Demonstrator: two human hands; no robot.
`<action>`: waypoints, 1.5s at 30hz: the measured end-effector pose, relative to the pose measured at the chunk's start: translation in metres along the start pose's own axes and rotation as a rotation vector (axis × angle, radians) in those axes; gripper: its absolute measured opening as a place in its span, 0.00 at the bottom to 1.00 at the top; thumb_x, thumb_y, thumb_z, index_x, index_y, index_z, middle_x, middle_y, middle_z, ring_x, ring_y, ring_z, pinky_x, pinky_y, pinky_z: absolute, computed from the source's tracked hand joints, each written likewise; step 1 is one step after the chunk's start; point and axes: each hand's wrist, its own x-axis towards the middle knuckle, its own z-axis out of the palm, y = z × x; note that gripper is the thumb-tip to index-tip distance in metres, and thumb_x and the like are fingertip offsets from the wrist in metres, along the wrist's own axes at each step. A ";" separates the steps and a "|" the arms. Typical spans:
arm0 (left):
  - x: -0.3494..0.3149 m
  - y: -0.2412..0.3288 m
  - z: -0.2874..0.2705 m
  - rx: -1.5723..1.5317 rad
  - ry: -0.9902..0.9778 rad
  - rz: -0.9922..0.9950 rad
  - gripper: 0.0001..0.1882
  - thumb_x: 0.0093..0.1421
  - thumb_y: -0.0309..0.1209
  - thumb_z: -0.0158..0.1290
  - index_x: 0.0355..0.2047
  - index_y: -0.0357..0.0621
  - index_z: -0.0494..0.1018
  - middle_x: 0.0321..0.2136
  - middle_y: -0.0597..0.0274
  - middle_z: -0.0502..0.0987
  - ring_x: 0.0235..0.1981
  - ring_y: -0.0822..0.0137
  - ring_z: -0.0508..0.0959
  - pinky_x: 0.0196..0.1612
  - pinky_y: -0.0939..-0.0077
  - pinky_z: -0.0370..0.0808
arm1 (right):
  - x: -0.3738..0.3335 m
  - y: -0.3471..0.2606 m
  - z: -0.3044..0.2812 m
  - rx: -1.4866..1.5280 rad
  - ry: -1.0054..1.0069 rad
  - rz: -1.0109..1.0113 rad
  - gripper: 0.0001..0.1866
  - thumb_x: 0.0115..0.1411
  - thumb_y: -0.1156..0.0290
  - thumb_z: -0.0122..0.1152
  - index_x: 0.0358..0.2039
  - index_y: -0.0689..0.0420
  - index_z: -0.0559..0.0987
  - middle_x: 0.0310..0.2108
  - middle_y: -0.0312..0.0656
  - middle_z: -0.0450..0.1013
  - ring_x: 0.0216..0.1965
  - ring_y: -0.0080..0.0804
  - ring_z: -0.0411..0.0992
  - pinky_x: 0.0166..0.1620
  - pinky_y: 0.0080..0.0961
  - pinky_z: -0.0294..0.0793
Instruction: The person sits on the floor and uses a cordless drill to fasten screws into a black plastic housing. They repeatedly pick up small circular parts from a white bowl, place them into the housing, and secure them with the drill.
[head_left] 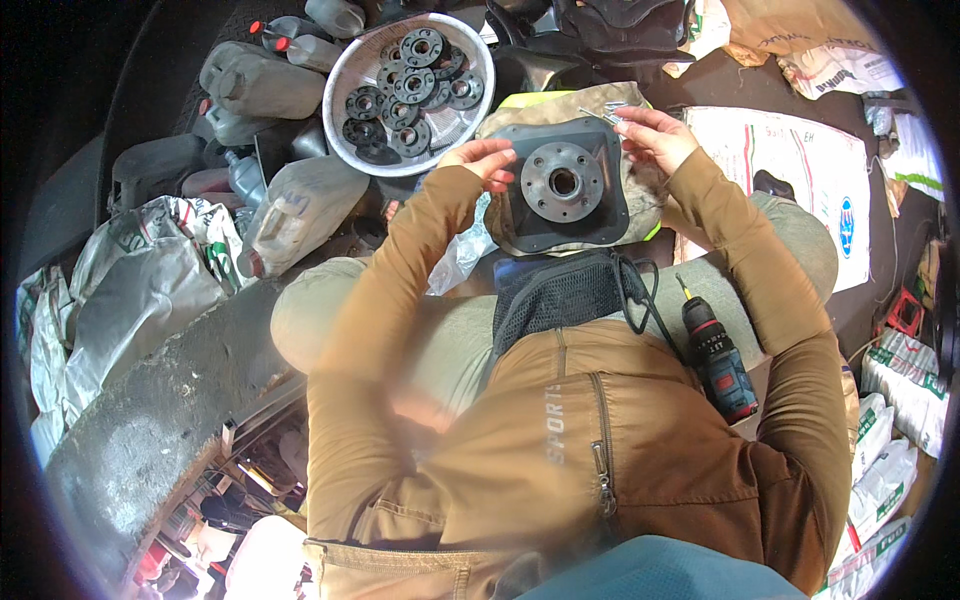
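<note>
A round grey flange [540, 195] with a centre hole and several smaller holes lies on a black square rubber-like sheet [513, 220]. Both rest on a camouflage fabric pad [640, 200] in front of my crossed legs. My left hand [482, 163] hovers at the sheet's left edge, fingers bent and slightly apart, with nothing visible in them. Above the sheet's top right corner, my right hand [655, 137] pinches a few thin silvery screws [604, 113]. A cordless drill [718, 360] with a yellow-tipped bit lies against my right thigh.
A white mesh basket [338, 135] at the upper left holds several black flanges [412, 85]. Dusty plastic jugs [305, 212] crowd the left side. White printed sacks [800, 165] lie at the right; black moulded parts [590, 35] are piled behind the pad.
</note>
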 end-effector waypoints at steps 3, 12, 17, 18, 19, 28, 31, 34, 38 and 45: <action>0.000 -0.004 0.005 0.032 -0.055 0.000 0.17 0.58 0.32 0.57 0.47 0.40 0.72 0.37 0.64 0.78 0.29 0.75 0.77 0.34 0.81 0.76 | -0.018 -0.008 -0.001 -0.166 -0.020 0.004 0.20 0.56 0.65 0.62 0.49 0.57 0.75 0.32 0.33 0.74 0.32 0.20 0.69 0.36 0.21 0.70; -0.002 0.018 0.013 0.483 0.092 0.401 0.12 0.60 0.32 0.54 0.42 0.41 0.77 0.35 0.63 0.79 0.35 0.72 0.76 0.41 0.79 0.71 | -0.224 -0.047 -0.085 -0.842 -0.288 0.208 0.07 0.56 0.69 0.55 0.28 0.59 0.77 0.21 0.34 0.73 0.21 0.23 0.70 0.28 0.21 0.70; 0.072 0.046 0.056 1.192 -0.055 0.906 0.12 0.58 0.34 0.51 0.39 0.45 0.78 0.39 0.53 0.76 0.45 0.53 0.74 0.49 0.67 0.71 | -0.313 0.016 -0.080 -0.802 -0.233 -0.010 0.24 0.41 0.83 0.55 0.43 0.59 0.72 0.35 0.40 0.71 0.34 0.28 0.72 0.38 0.21 0.71; 0.096 0.050 0.068 1.300 -0.118 0.899 0.12 0.56 0.33 0.51 0.38 0.46 0.78 0.40 0.55 0.76 0.46 0.53 0.74 0.50 0.66 0.71 | -0.320 0.028 -0.078 -0.738 -0.179 -0.026 0.27 0.40 0.84 0.56 0.46 0.59 0.71 0.38 0.42 0.70 0.37 0.29 0.71 0.40 0.22 0.71; 0.122 0.056 0.079 1.432 -0.240 0.786 0.12 0.54 0.33 0.51 0.38 0.49 0.79 0.40 0.57 0.76 0.46 0.54 0.74 0.50 0.65 0.71 | -0.325 0.038 -0.076 -0.673 -0.129 -0.054 0.31 0.40 0.84 0.56 0.49 0.59 0.69 0.41 0.43 0.68 0.40 0.31 0.70 0.42 0.22 0.70; 0.155 0.047 0.097 1.789 -0.267 0.694 0.14 0.51 0.41 0.55 0.37 0.53 0.80 0.41 0.58 0.77 0.47 0.55 0.75 0.49 0.64 0.72 | -0.336 0.121 -0.060 -0.942 0.274 -0.414 0.33 0.44 0.74 0.68 0.52 0.57 0.65 0.41 0.47 0.66 0.39 0.41 0.69 0.40 0.31 0.70; 0.127 0.058 0.095 1.459 -0.038 0.378 0.27 0.46 0.56 0.55 0.39 0.51 0.78 0.41 0.54 0.78 0.45 0.55 0.77 0.48 0.64 0.73 | -0.315 0.119 -0.058 -1.036 0.361 -0.407 0.32 0.45 0.72 0.67 0.52 0.55 0.67 0.37 0.43 0.68 0.34 0.38 0.71 0.33 0.33 0.71; 0.090 0.077 0.083 1.312 -0.102 0.723 0.23 0.46 0.51 0.58 0.40 0.56 0.79 0.35 0.61 0.81 0.36 0.64 0.80 0.42 0.69 0.75 | -0.269 0.085 -0.044 -0.993 0.363 -0.472 0.31 0.45 0.72 0.67 0.51 0.55 0.67 0.36 0.42 0.68 0.33 0.37 0.71 0.33 0.32 0.71; 0.020 0.089 0.058 0.656 -0.114 0.799 0.14 0.45 0.35 0.59 0.34 0.50 0.82 0.30 0.63 0.82 0.34 0.70 0.80 0.40 0.75 0.76 | -0.192 0.018 -0.005 -0.824 0.246 -0.530 0.30 0.45 0.72 0.67 0.51 0.55 0.67 0.35 0.42 0.68 0.32 0.36 0.71 0.32 0.31 0.71; -0.058 0.066 0.016 -0.175 -0.145 0.756 0.13 0.52 0.31 0.62 0.37 0.40 0.78 0.30 0.59 0.80 0.29 0.71 0.80 0.33 0.77 0.77 | -0.139 -0.048 0.057 -0.705 -0.013 -0.412 0.29 0.45 0.72 0.67 0.49 0.55 0.68 0.33 0.40 0.69 0.30 0.33 0.70 0.30 0.30 0.71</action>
